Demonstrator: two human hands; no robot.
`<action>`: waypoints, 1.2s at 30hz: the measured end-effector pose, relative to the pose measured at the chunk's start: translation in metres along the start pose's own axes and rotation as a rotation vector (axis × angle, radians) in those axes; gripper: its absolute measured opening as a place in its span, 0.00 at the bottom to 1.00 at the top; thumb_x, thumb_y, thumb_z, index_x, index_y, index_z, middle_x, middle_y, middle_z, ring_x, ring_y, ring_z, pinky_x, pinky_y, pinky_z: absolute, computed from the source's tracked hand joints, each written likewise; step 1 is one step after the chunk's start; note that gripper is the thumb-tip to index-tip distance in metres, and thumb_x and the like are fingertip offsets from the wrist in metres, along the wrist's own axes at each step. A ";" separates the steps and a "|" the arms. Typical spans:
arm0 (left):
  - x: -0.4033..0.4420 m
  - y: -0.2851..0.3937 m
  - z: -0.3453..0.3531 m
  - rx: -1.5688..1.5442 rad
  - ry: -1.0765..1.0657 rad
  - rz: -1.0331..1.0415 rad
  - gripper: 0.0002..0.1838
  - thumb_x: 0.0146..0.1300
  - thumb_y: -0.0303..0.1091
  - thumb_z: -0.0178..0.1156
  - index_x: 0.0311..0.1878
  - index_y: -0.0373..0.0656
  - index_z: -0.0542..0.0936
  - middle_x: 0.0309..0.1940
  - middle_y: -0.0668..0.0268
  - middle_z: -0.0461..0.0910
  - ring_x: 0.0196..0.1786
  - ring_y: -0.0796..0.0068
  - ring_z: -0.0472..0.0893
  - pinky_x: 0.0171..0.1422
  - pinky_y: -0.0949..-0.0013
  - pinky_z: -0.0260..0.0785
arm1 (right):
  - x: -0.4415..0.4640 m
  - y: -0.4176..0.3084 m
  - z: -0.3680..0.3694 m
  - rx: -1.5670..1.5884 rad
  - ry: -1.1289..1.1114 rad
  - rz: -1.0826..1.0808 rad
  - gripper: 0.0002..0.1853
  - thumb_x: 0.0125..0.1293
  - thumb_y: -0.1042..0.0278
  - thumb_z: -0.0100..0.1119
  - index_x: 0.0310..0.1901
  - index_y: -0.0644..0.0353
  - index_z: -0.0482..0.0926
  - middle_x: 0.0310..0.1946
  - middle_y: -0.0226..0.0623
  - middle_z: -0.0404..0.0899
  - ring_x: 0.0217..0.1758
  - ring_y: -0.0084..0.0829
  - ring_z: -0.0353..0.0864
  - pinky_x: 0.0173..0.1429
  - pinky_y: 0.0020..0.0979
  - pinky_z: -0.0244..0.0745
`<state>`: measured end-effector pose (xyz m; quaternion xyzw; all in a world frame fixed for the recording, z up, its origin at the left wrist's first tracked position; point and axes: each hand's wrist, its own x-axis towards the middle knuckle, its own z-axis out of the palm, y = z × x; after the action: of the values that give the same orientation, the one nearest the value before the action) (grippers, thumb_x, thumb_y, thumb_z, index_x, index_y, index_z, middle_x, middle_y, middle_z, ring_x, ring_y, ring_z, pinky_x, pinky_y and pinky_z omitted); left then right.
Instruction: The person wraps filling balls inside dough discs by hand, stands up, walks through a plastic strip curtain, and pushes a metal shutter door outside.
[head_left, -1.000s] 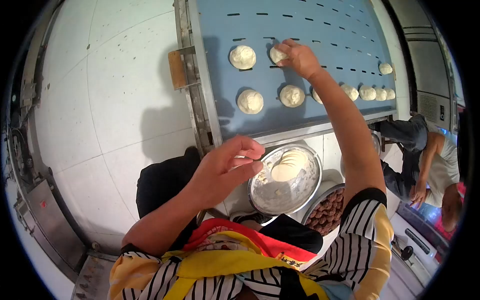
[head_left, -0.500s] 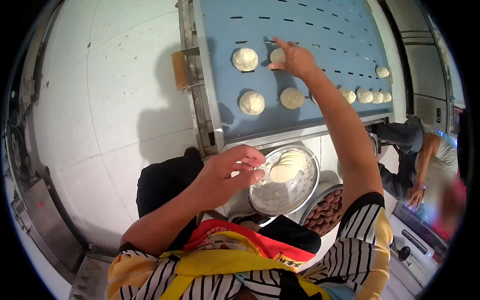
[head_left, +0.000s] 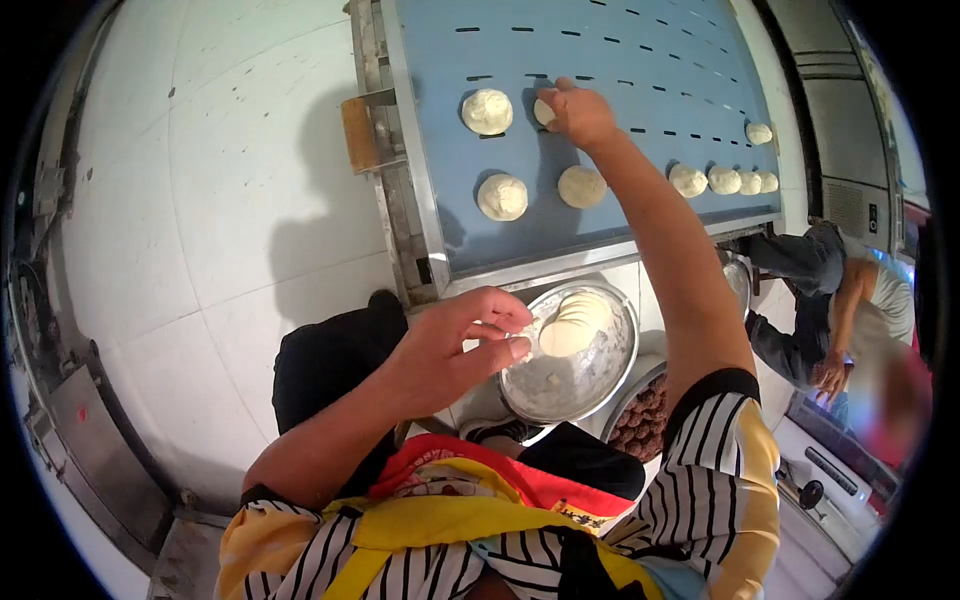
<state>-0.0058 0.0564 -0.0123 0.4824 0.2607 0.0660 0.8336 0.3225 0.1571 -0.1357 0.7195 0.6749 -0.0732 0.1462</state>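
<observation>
My right hand (head_left: 580,115) reaches over the blue slotted tray, its fingers drawn in around a pale dough ball (head_left: 544,112) that is partly hidden behind them. Round dough pieces lie close by: one to the left (head_left: 487,112) and two nearer me, a lumpy one (head_left: 502,197) and a smooth one (head_left: 582,187). Over the left rim of a metal basin (head_left: 555,401) hovers my left hand (head_left: 480,335), half curled, with thumb and fingertips apart. Overlapping flat dough rounds (head_left: 566,337) and small dough scraps lie in the basin.
The blue tray (head_left: 640,90) has a metal edge and more dough balls (head_left: 725,180) along its right. A bowl of dark brown balls (head_left: 640,420) stands by my knee. Another person (head_left: 835,310) sits at the right. A wooden handle (head_left: 359,134) juts from the tray's left side.
The fingers of my right hand, spread around the dough ball before, have drawn in over it. My left hand stays almost where it was. The view has shifted slightly.
</observation>
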 end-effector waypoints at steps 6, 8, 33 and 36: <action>-0.006 0.003 0.000 0.015 -0.013 0.023 0.13 0.63 0.28 0.55 0.51 0.37 0.74 0.48 0.62 0.75 0.52 0.75 0.75 0.59 0.69 0.66 | -0.006 -0.029 -0.040 0.069 0.012 0.334 0.33 0.50 0.49 0.68 0.57 0.51 0.72 0.54 0.45 0.74 0.51 0.46 0.77 0.53 0.41 0.74; -0.007 0.003 0.000 0.008 -0.020 0.026 0.13 0.63 0.28 0.56 0.51 0.37 0.74 0.48 0.62 0.75 0.52 0.75 0.75 0.60 0.68 0.66 | 0.004 -0.019 -0.016 0.065 -0.004 0.318 0.30 0.51 0.49 0.67 0.55 0.54 0.74 0.50 0.46 0.76 0.50 0.46 0.78 0.52 0.41 0.75; 0.004 -0.009 0.053 0.048 -0.127 0.095 0.12 0.66 0.33 0.56 0.50 0.39 0.73 0.45 0.64 0.77 0.52 0.75 0.76 0.57 0.71 0.68 | -0.312 -0.030 -0.112 0.936 0.318 0.641 0.35 0.58 0.50 0.64 0.62 0.61 0.67 0.48 0.44 0.77 0.39 0.27 0.81 0.31 0.27 0.75; 0.008 -0.018 0.066 0.078 -0.067 0.132 0.16 0.66 0.38 0.55 0.51 0.38 0.72 0.45 0.60 0.78 0.49 0.72 0.78 0.55 0.69 0.70 | -0.386 -0.106 -0.054 0.956 -0.124 0.765 0.30 0.57 0.54 0.67 0.58 0.62 0.73 0.36 0.41 0.83 0.34 0.27 0.81 0.34 0.30 0.75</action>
<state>0.0312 -0.0006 -0.0037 0.5326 0.2029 0.0943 0.8163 0.1826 -0.1881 0.0207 0.8910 0.2516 -0.3520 -0.1377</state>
